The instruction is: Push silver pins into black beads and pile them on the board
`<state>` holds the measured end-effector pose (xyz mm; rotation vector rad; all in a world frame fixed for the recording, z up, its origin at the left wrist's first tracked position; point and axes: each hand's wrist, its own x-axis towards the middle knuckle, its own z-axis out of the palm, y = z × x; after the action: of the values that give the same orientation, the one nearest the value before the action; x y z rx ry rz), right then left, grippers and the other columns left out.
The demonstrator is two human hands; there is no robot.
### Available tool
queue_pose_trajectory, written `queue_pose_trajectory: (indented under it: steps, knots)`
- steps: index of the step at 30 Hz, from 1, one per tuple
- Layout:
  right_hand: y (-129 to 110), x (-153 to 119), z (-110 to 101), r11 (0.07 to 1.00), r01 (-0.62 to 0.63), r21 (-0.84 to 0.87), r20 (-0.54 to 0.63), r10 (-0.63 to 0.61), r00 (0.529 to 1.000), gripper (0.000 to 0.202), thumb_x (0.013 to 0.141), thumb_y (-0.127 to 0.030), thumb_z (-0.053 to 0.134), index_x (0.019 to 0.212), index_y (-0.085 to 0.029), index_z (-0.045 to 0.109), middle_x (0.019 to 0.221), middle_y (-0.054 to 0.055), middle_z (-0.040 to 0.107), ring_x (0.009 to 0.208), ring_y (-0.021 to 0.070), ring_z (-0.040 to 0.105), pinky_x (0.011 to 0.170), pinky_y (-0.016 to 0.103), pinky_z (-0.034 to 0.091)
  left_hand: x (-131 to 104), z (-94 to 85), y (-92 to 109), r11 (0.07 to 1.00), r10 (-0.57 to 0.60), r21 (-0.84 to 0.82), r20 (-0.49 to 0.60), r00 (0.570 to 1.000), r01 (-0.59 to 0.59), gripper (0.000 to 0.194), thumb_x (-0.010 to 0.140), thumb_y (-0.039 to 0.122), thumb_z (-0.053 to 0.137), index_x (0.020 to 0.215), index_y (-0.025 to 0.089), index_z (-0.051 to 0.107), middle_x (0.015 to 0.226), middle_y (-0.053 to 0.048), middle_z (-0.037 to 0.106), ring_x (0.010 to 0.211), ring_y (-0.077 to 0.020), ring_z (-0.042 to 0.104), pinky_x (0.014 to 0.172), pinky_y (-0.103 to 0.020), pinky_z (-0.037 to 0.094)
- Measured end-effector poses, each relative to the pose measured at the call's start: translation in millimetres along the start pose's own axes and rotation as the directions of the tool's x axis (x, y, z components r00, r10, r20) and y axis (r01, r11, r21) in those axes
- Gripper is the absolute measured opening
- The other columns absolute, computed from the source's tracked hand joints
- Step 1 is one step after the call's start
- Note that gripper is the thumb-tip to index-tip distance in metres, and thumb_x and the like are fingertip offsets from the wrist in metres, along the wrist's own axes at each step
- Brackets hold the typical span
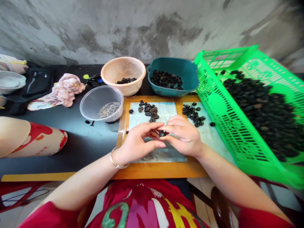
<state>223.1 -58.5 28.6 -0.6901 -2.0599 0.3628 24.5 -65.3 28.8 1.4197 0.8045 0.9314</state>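
Above the pale sheet (169, 110), the right hand (184, 133) pinches a black piece (162, 134).

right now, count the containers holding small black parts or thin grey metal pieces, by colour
Green: 1, the crate of black parts
Teal: 1, the basin of black parts
Peach: 1, the basket of black parts
Clear: 1, the bowl of grey pieces
Total: 4

Black part (162, 134), bright green basket (216, 105)
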Motion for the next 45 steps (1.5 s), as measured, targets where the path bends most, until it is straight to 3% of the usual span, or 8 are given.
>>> queue_pose_trajectory:
  steps: [5,16,20,26,30,36,40,45]
  knots:
    - [3,-3,5,1.0,-0.007,0.021,-0.009,0.008,1.0,0.014,0.089,-0.026,0.065,0.1,-0.021,0.073,0.074,0.005,0.066,0.074,0.0202,0.062,0.071,0.036,0.052,-1,-1.5,-4,0.921,0.136,0.37,-0.016,0.991,-0.12,0.039,0.075,0.027,0.08,0.113,0.021,0.072,0.092,-0.007,0.075,0.079,-0.0192,0.069,0.081,-0.031,0.056]
    - [-5,-1,8,1.0,0.001,-0.01,-0.01,-0.001,1.0,0.007,0.088,-0.019,0.064,0.09,-0.016,0.07,0.071,0.006,0.063,0.071,0.0199,0.058,0.067,0.035,0.049,-1,-0.5,-3,0.873,0.194,0.453,0.014,0.981,-0.18,0.027,0.081,0.026,0.073,0.108,0.022,0.074,0.081,-0.004,0.074,0.075,-0.0178,0.067,0.076,-0.028,0.053]
    - [-6,-2,8,1.0,0.012,-0.012,-0.057,-0.012,0.998,0.008,0.088,-0.018,0.065,0.095,-0.016,0.069,0.074,0.006,0.063,0.072,0.0195,0.059,0.068,0.035,0.048,-3,1.6,-2,0.911,0.173,0.383,-0.014,0.985,-0.155,0.03,0.081,0.027,0.074,0.111,0.021,0.073,0.086,-0.006,0.074,0.077,-0.0179,0.068,0.078,-0.029,0.055]
    - [-2,-5,8,0.989,-0.081,0.127,-0.053,0.088,0.995,0.018,0.092,-0.03,0.064,0.108,-0.023,0.067,0.082,0.003,0.064,0.08,0.0197,0.06,0.075,0.038,0.049,-2,1.2,-4,0.985,0.158,0.071,-0.035,0.987,-0.155,0.05,0.074,0.026,0.081,0.121,0.018,0.067,0.101,-0.008,0.072,0.083,-0.0168,0.069,0.079,-0.028,0.058]
    - [-2,-4,8,0.985,-0.123,0.12,-0.058,0.131,0.99,0.02,0.089,-0.03,0.069,0.109,-0.026,0.067,0.087,0.003,0.065,0.083,0.0202,0.059,0.079,0.039,0.048,1,0.0,-6,0.988,0.106,-0.109,-0.015,0.994,-0.107,0.037,0.077,0.033,0.078,0.109,0.016,0.07,0.093,-0.008,0.073,0.078,-0.0154,0.069,0.073,-0.025,0.058]
    - [-1,-3,-3,0.99,-0.142,0.013,-0.122,0.142,0.982,0.012,0.091,-0.028,0.064,0.102,-0.023,0.066,0.089,0.005,0.066,0.088,0.0224,0.06,0.082,0.04,0.048,11,-14.9,8,1.0,0.001,0.027,-0.087,0.996,0.001,0.032,0.082,0.04,0.071,0.097,0.013,0.071,0.082,-0.008,0.072,0.071,-0.016,0.068,0.068,-0.027,0.056]
    - [14,-4,-15,0.96,-0.276,0.051,-0.412,0.272,0.869,0.008,0.09,-0.029,0.064,0.092,-0.022,0.067,0.084,0.004,0.064,0.081,0.0198,0.06,0.075,0.036,0.049,19,-42.8,22,0.906,-0.018,0.406,-0.241,0.97,0.117,0.026,0.083,0.036,0.067,0.096,0.014,0.072,0.079,-0.006,0.072,0.066,-0.0147,0.064,0.062,-0.026,0.05]
    - [43,3,-45,0.921,-0.163,0.355,-0.769,0.387,0.508,0.008,0.088,-0.029,0.066,0.085,-0.022,0.069,0.079,0.001,0.061,0.068,0.0145,0.06,0.069,0.033,0.053,19,-68.0,28,0.548,-0.095,0.824,-0.107,0.99,0.142,0.034,0.085,0.047,0.062,0.098,0.018,0.073,0.082,-0.005,0.072,0.07,-0.0183,0.064,0.063,-0.03,0.046]
